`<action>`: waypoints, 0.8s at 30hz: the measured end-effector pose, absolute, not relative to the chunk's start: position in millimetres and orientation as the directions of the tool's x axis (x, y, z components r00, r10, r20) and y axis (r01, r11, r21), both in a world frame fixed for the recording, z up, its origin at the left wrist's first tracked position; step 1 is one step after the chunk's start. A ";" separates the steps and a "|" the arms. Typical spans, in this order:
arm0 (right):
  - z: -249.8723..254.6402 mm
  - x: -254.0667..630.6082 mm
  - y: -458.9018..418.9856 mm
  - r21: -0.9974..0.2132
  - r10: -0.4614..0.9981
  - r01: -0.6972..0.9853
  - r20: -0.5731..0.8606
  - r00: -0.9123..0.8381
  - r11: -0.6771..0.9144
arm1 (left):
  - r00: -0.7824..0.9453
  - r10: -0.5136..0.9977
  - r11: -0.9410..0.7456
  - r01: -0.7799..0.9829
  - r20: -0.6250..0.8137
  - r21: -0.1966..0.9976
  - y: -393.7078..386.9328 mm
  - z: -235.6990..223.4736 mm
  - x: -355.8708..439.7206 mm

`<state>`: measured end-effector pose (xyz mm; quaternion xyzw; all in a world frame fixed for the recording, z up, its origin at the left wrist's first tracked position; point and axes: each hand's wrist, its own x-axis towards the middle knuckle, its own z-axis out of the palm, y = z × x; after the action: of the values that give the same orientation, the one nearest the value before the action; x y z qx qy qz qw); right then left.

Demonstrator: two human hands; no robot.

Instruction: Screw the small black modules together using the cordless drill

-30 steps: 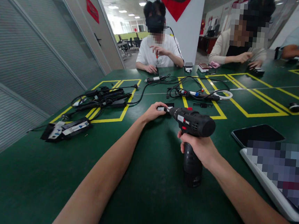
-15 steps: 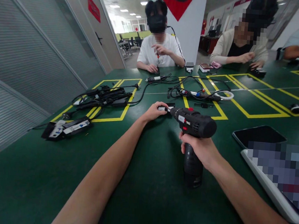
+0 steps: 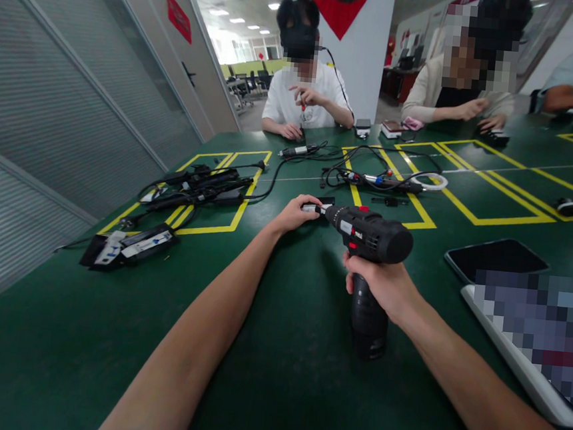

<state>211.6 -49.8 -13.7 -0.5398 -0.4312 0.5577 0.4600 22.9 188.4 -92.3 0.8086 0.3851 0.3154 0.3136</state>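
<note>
My right hand (image 3: pixel 385 284) is wrapped round the grip of a black cordless drill (image 3: pixel 372 239) with red trim, standing with its battery base on the green table (image 3: pixel 278 361). The drill's nose points left. My left hand (image 3: pixel 294 214) is closed in a pinch on a small silver and black bit (image 3: pixel 311 208) right at the drill's chuck. A small black flat piece (image 3: pixel 325 201) lies just behind the bit.
Black cables and chargers (image 3: pixel 196 187) lie in a yellow-taped box at the left, with packaged parts (image 3: pixel 128 246) nearer me. More cables and tools (image 3: pixel 384 180) sit ahead. A dark phone (image 3: pixel 496 258) and a tablet (image 3: pixel 530 350) lie at the right. Three people sit across the table.
</note>
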 end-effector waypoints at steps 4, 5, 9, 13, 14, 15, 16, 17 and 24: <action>-9.0 209.9 -50.9 -0.976 0.977 -0.051 -0.211 0.004 -0.211 | 0.522 0.801 -0.540 0.418 0.294 0.730 188.3 -90.9 23.2; -7.6 209.2 -51.3 -0.976 0.978 -0.052 -0.210 0.007 -0.210 | 0.527 0.795 -0.549 0.415 0.300 0.726 188.4 -90.7 23.2; -2.9 206.6 -52.4 -0.976 0.976 -0.044 -0.216 0.034 -0.215 | 0.532 0.798 -0.538 0.419 0.282 0.731 188.4 -90.1 23.0; -1.5 206.4 -52.2 -0.979 0.979 -0.038 -0.202 0.032 -0.201 | 0.526 0.802 -0.530 0.406 0.283 0.745 187.6 -90.1 22.9; -1.8 206.9 -52.0 -0.979 0.979 -0.036 -0.200 0.028 -0.199 | 0.519 0.808 -0.520 0.407 0.278 0.751 187.4 -90.0 22.8; -2.5 207.4 -51.7 -0.979 0.979 -0.034 -0.202 0.023 -0.201 | 0.512 0.815 -0.509 0.411 0.270 0.756 187.1 -89.8 22.7; -3.4 208.0 -51.4 -0.978 0.979 -0.034 -0.206 0.017 -0.205 | 0.511 0.818 -0.503 0.413 0.264 0.759 186.9 -89.4 22.6; -4.3 208.6 -51.2 -0.977 0.978 -0.037 -0.209 0.009 -0.208 | 0.514 0.816 -0.504 0.413 0.263 0.759 186.7 -88.8 22.4; -4.1 208.3 -52.4 -0.983 0.983 -0.030 -0.182 0.017 -0.182 | 0.534 0.807 -0.510 0.415 0.252 0.754 184.8 -84.2 22.2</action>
<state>208.3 -52.4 -4.1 -0.5412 -0.4400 0.5459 0.4641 22.2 184.8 -84.2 0.8141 0.3755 0.3035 0.3229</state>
